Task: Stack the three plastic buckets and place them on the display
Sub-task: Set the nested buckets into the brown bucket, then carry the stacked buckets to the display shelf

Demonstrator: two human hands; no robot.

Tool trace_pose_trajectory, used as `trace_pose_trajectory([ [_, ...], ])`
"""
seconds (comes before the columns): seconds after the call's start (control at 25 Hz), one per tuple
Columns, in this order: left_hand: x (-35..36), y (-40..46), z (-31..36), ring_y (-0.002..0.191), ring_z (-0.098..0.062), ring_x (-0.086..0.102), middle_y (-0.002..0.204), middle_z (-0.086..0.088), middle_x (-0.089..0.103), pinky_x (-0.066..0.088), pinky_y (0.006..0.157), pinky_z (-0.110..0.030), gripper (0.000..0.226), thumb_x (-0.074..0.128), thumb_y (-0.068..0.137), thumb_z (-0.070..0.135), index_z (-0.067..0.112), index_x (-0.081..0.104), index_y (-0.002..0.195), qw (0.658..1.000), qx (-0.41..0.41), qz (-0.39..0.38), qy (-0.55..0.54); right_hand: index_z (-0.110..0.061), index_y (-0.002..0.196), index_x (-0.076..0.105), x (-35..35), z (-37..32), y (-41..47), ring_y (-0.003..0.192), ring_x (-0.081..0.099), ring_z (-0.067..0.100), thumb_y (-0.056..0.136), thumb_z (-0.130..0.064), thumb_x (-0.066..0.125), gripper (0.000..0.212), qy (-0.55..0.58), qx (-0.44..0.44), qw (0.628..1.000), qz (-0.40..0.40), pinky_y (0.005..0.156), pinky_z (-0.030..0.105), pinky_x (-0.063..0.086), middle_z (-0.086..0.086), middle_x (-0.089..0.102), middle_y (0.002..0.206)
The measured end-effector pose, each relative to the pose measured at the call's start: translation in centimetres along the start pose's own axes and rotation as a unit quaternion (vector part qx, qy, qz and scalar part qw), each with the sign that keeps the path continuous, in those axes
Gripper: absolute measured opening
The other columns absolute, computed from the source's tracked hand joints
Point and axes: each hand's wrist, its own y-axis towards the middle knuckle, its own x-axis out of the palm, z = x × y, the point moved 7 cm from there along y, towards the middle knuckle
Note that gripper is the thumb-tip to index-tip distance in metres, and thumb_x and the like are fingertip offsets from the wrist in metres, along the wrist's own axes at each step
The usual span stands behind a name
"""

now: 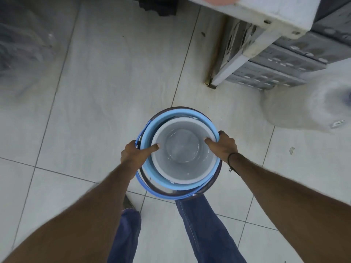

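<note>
Three plastic buckets are nested one inside another and held above the tiled floor in front of my legs. The innermost is a white bucket (183,149). It sits in a light blue bucket (150,130), which sits in a dark outer bucket (218,173); only the rim of the dark one shows. My left hand (135,153) grips the stack's left rim, thumb over the white bucket's edge. On the right rim, my right hand (223,146) holds the same way. A blue handle (152,190) hangs at the near side.
A white shelf unit (266,21) with a metal leg stands at the upper right, grey perforated crates (281,61) beneath it. A pale wrapped container (303,103) sits on the floor at right. Plastic-wrapped goods (20,50) blur at the left. A dark object (157,5) lies at top.
</note>
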Motion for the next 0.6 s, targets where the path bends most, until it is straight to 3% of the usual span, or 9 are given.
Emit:
trace_pose_trajectory([
  [0.2, -11.4, -11.2, 3.0, 0.076, -0.023, 0.072, 0.087, -0.005, 0.074, 0.063, 0.074, -0.041, 0.069, 0.085, 0.042, 0.072, 0.022, 0.07, 0.087, 1.0, 0.017, -0.014, -0.02, -0.016, 0.104, 0.059, -5.5, -6.3, -13.5, 0.077, 0.06, 0.025, 0.081, -0.049, 0.064, 0.04, 0.034, -0.016, 0.999, 0.005, 0.064, 0.029, 0.05, 0.006, 0.062, 0.094],
  [0.32, -21.9, -20.9, 6.6, 0.074, -0.025, 0.074, 0.087, -0.009, 0.076, 0.06, 0.061, -0.032, 0.067, 0.089, 0.042, 0.065, 0.018, 0.072, 0.087, 0.999, 0.038, -0.01, -0.025, -0.017, 0.101, 0.062, -10.9, -12.7, -25.5, 0.082, 0.066, 0.028, 0.071, -0.055, 0.068, 0.048, 0.074, -0.031, 0.996, 0.025, 0.074, 0.041, 0.06, 0.008, 0.065, 0.096],
  [0.4, -29.0, -27.4, 10.2, 0.066, -0.024, 0.074, 0.087, -0.011, 0.077, 0.056, 0.053, -0.028, 0.064, 0.092, 0.045, 0.059, 0.015, 0.074, 0.088, 0.997, 0.075, -0.016, -0.032, -0.018, 0.097, 0.065, -14.5, -17.2, -32.7, 0.081, 0.068, 0.029, 0.066, -0.06, 0.07, 0.053, 0.106, -0.058, 0.992, 0.048, 0.073, 0.045, 0.061, 0.009, 0.068, 0.093],
  [0.48, -36.8, -33.6, 13.5, 0.061, -0.022, 0.072, 0.088, -0.012, 0.077, 0.059, 0.055, -0.03, 0.062, 0.093, 0.053, 0.051, 0.009, 0.073, 0.096, 0.992, 0.115, -0.018, -0.04, -0.017, 0.095, 0.068, -18.1, -22.4, -39.8, 0.078, 0.069, 0.028, 0.062, -0.066, 0.07, 0.059, 0.127, -0.09, 0.985, 0.07, 0.07, 0.045, 0.062, 0.009, 0.071, 0.091],
  [0.6, -46.6, -39.2, 19.4, 0.071, -0.025, 0.075, 0.093, -0.012, 0.075, 0.063, 0.065, -0.038, 0.093, 0.092, 0.035, 0.063, 0.005, 0.068, 0.104, 0.983, 0.179, 0.028, -0.039, -0.011, 0.096, 0.07, -23.7, -30.6, -46.9, 0.07, 0.067, 0.025, 0.066, -0.071, 0.066, 0.067, 0.139, -0.153, 0.974, 0.09, 0.058, 0.033, 0.059, 0.012, 0.072, 0.089],
])
